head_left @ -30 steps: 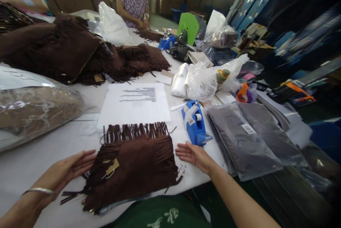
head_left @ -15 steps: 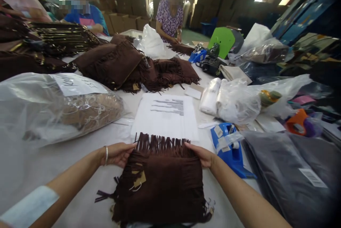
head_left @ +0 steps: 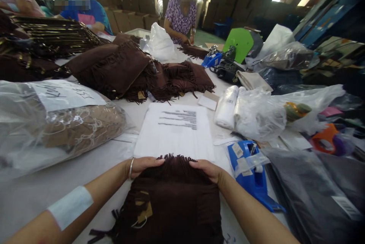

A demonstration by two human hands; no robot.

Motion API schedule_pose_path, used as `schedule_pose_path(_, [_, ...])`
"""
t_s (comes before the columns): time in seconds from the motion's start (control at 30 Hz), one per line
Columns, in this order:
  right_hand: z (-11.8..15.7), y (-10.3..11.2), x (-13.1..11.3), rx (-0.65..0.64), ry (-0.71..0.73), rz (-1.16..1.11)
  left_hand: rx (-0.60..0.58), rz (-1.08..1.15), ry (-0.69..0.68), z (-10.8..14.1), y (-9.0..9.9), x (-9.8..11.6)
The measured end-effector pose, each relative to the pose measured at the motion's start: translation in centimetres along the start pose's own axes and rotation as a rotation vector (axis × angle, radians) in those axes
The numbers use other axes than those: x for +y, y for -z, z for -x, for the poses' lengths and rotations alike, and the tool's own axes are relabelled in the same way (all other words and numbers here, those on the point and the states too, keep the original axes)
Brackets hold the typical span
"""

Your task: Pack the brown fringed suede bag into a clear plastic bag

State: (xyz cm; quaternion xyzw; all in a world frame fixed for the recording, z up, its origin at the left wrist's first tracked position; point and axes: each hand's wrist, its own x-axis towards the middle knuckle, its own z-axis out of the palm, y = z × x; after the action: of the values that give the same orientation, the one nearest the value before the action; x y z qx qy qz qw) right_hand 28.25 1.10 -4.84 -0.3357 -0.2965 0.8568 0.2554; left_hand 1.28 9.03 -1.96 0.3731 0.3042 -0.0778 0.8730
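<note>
A dark brown fringed suede piece (head_left: pixel 173 202) lies on the white table (head_left: pixel 94 160) right in front of me, a tan tag on its left part. My left hand (head_left: pixel 144 165) and my right hand (head_left: pixel 207 169) both grip its far fringed edge, which is folded over toward me. Just beyond the fringe lies a stack of white printed bags (head_left: pixel 176 129).
A blue tape dispenser (head_left: pixel 252 175) sits right of my right hand, grey packed bags (head_left: pixel 319 190) beyond it. A clear bag of tan goods (head_left: pixel 62 126) lies left. Piled brown fringed pieces (head_left: pixel 137 70) sit farther back. Other people work at the far end.
My hands went from flat beside the brown piece to its far corners, then drew together over the fringed edge and folded it toward me. The view tilted up.
</note>
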Motion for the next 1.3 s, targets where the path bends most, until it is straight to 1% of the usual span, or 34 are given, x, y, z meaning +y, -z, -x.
schedule_pose_path(0.07, [1.5, -1.9, -1.3, -0.043, 0.054, 0.302, -0.047, -0.314, -0.058, 1.0, -1.6, 0.7])
schedule_pose_path(0.13, [3.2, -4.2, -1.7, -0.098, 0.136, 0.710, -0.034, -0.716, -0.191, 2.3, -3.3, 0.2])
schedule_pose_path(0.2, [4.5, -6.5, -0.2, -0.135, 0.258, 1.096, 0.045, -1.068, -0.359, 3.5, -4.9, -1.9])
schedule_pose_path(0.27, [5.5, -8.0, 2.9, -0.116, 0.367, 1.357, 0.154, -1.279, -0.494, 4.3, -6.2, -5.2])
schedule_pose_path(0.33, [6.3, -8.9, 6.4, -0.065, 0.441, 1.498, 0.224, -1.374, -0.569, 4.7, -7.3, -8.8])
schedule_pose_path(0.4, [7.2, -9.3, 9.0, -0.037, 0.524, 1.524, 0.276, -1.404, -0.597, 4.9, -8.2, -11.6])
schedule_pose_path(0.43, [7.8, -9.6, 9.5, -0.048, 0.574, 1.499, 0.301, -1.403, -0.600, 5.0, -8.7, -12.6])
schedule_pose_path(0.47, [8.2, -9.8, 9.4, -0.055, 0.621, 1.451, 0.330, -1.392, -0.602, 5.1, -9.3, -13.2])
schedule_pose_path(0.5, [8.6, -10.1, 8.9, -0.038, 0.669, 1.387, 0.358, -1.376, -0.603, 5.4, -9.9, -13.4])
schedule_pose_path(0.53, [8.8, -10.4, 8.0, 0.007, 0.711, 1.319, 0.376, -1.356, -0.608, 5.7, -10.5, -13.3])
schedule_pose_path(0.57, [8.7, -10.7, 6.8, 0.078, 0.742, 1.265, 0.377, -1.331, -0.621, 6.2, -11.1, -12.9])
schedule_pose_path(0.6, [8.4, -10.9, 5.7, 0.166, 0.755, 1.238, 0.354, -1.305, -0.643, 6.7, -11.6, -12.1])
schedule_pose_path(0.63, [7.9, -11.1, 4.6, 0.242, 0.751, 1.248, 0.319, -1.273, -0.678, 7.2, -12.0, -11.1])
schedule_pose_path(0.67, [7.2, -11.3, 3.9, 0.284, 0.730, 1.297, 0.292, -1.239, -0.720, 7.6, -12.2, -9.9])
schedule_pose_path(0.7, [6.4, -11.4, 3.5, 0.279, 0.693, 1.375, 0.307, -1.215, -0.757, 7.8, -12.1, -8.6])
schedule_pose_path(0.73, [5.6, -11.6, 3.6, 0.246, 0.646, 1.465, 0.385, -1.226, -0.772, 7.7, -11.8, -7.1])
schedule_pose_path(0.77, [4.9, -11.7, 4.1, 0.202, 0.604, 1.546, 0.515, -1.271, -0.762, 7.3, -11.2, -5.7])
schedule_pose_path(0.83, [3.8, -11.9, 6.0, 0.119, 0.564, 1.640, 0.825, -1.425, -0.670, 5.4, -9.4, -3.0])
schedule_pose_path(0.87, [3.6, -12.0, 7.1, 0.090, 0.568, 1.652, 0.897, -1.494, -0.621, 4.0, -8.3, -1.9])
schedule_pose_path(0.9, [3.6, -11.9, 8.1, 0.063, 0.585, 1.648, 0.907, -1.544, -0.585, 2.4, -7.1, -1.0])
schedule_pose_path(0.97, [4.1, -11.7, 9.5, 0.023, 0.637, 1.603, 0.866, -1.626, -0.513, -0.9, -5.1, 0.0])
schedule_pose_path(1.03, [4.9, -11.4, 9.5, 0.031, 0.709, 1.510, 0.828, -1.692, -0.436, -3.6, -3.9, 0.3])
schedule_pose_path(1.1, [5.8, -11.0, 8.3, 0.088, 0.780, 1.379, 0.805, -1.735, -0.371, -5.2, -3.4, 0.2])
schedule_pose_path(1.17, [6.3, -10.6, 6.1, 0.220, 0.810, 1.238, 0.794, -1.753, -0.331, -5.5, -3.1, 0.3])
schedule_pose_path(1.23, [6.0, -9.8, 3.4, 0.401, 0.781, 1.113, 0.800, -1.741, -0.309, -5.1, -2.8, 0.8])
schedule_pose_path(1.27, [5.4, -9.3, 2.1, 0.478, 0.742, 1.066, 0.809, -1.722, -0.301, -4.9, -2.5, 1.2])
schedule_pose_path(1.3, [4.7, -8.7, 1.0, 0.524, 0.689, 1.033, 0.819, -1.695, -0.292, -4.8, -2.2, 1.7])
